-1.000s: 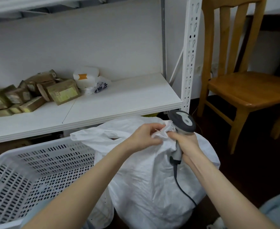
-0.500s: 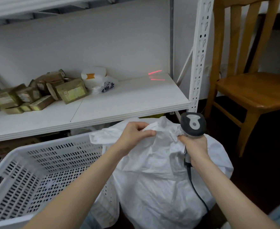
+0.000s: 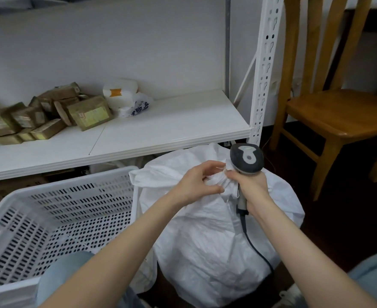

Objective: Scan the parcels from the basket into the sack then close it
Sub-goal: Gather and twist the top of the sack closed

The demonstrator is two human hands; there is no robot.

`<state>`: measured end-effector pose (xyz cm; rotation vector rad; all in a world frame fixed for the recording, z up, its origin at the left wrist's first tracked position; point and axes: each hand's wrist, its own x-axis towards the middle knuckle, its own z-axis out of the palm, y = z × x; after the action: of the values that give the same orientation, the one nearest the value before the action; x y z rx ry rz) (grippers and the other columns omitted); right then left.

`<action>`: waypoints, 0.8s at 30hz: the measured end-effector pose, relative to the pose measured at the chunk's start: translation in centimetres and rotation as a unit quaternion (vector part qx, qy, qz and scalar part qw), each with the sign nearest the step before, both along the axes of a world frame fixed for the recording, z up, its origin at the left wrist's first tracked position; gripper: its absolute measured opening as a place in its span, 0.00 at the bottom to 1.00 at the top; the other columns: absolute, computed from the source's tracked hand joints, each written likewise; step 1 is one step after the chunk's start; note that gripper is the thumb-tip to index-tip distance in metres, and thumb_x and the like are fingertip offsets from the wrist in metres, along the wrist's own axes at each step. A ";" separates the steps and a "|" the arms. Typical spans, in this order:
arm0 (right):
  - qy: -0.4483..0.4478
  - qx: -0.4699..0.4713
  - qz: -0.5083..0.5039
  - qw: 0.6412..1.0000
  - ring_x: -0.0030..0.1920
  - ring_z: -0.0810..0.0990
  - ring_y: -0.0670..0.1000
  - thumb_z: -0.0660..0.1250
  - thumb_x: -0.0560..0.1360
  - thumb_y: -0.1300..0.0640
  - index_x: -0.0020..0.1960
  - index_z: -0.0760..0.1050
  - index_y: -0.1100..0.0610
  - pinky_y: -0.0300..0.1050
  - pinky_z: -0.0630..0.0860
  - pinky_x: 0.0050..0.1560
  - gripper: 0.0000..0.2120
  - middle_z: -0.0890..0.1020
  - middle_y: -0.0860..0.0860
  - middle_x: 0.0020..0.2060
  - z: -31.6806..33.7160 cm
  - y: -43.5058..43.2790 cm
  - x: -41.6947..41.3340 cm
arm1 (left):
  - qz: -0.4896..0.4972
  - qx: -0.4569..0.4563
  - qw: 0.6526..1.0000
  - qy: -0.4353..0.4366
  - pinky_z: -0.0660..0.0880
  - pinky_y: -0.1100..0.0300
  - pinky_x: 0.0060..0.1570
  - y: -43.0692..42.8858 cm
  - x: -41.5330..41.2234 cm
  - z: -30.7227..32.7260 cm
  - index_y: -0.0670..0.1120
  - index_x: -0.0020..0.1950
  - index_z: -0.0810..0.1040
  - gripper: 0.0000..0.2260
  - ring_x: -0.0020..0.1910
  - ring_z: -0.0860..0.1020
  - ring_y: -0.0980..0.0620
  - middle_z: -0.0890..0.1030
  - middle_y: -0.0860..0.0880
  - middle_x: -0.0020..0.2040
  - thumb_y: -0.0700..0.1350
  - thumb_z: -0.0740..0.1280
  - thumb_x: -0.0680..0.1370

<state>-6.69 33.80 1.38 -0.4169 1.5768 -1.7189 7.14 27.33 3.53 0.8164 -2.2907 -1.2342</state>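
The white basket (image 3: 72, 182) is set at near left, touching the white sack (image 3: 205, 241). The sack's gathered mouth is pinched by the left hand (image 3: 196, 184) and bunched against the scanner (image 3: 246, 160), whose handle is gripped by the right hand (image 3: 253, 188). Closing is judged to be in hand; next, the neck must be twisted or tied tight. Farther left, brown parcels (image 3: 89, 112) are piled on the shelf (image 3: 172, 132).

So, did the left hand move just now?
Yes. Since half a second ago, the left hand moved right across the sack, toward the white shelf post.
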 end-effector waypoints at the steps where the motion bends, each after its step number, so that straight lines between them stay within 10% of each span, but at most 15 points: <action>1: -0.001 0.004 -0.008 1.000 0.44 0.82 0.53 0.76 0.66 0.67 0.49 0.79 0.62 0.47 0.79 0.48 0.13 0.83 0.53 0.39 0.0 0.0 0.2 | -0.003 -0.034 0.999 -0.017 0.69 0.68 0.62 0.0 0.3 -0.2 0.47 0.66 0.73 0.26 0.61 0.75 0.60 0.78 0.53 0.61 0.36 0.75 0.70; 10: -0.015 -0.021 -0.040 0.999 0.39 0.77 0.45 0.74 0.68 0.69 0.49 0.77 0.59 0.33 0.72 0.36 0.13 0.80 0.48 0.39 -0.1 0.3 0.0 | 0.035 -0.277 0.906 -0.318 0.60 0.47 0.69 -3.5 5.8 -0.1 0.57 0.71 0.68 0.44 0.65 0.70 0.53 0.74 0.55 0.63 0.75 0.64 0.58; 15: -0.021 -0.013 -0.062 0.998 0.43 0.78 0.49 0.75 0.67 0.68 0.49 0.77 0.60 0.39 0.75 0.43 0.13 0.81 0.50 0.42 0.2 0.4 -0.6 | 0.039 -0.320 0.890 -0.323 0.63 0.54 0.64 -3.1 6.5 -1.6 0.55 0.70 0.70 0.38 0.61 0.71 0.52 0.74 0.53 0.61 0.69 0.69 0.63; 19: 0.013 -0.017 -0.067 0.998 0.43 0.78 0.49 0.74 0.68 0.67 0.53 0.77 0.62 0.40 0.73 0.43 0.14 0.80 0.50 0.41 0.5 0.3 -0.5 | 0.197 -0.211 0.943 -0.165 0.74 0.55 0.48 -3.3 5.7 -0.5 0.49 0.51 0.84 0.08 0.48 0.78 0.52 0.82 0.52 0.47 0.49 0.71 0.74; 24: 0.052 -0.048 -0.001 0.997 0.35 0.77 0.47 0.76 0.68 0.62 0.47 0.77 0.59 0.38 0.73 0.34 0.11 0.80 0.50 0.37 0.5 -0.1 1.1 | 0.224 0.072 0.967 0.094 0.68 0.58 0.41 -1.5 1.5 2.6 0.42 0.39 0.82 0.05 0.37 0.72 0.54 0.78 0.49 0.36 0.38 0.69 0.74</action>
<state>-5.60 33.66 1.91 -0.5605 1.5710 -1.8055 8.66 25.83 6.10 1.1389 -1.7541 -1.2124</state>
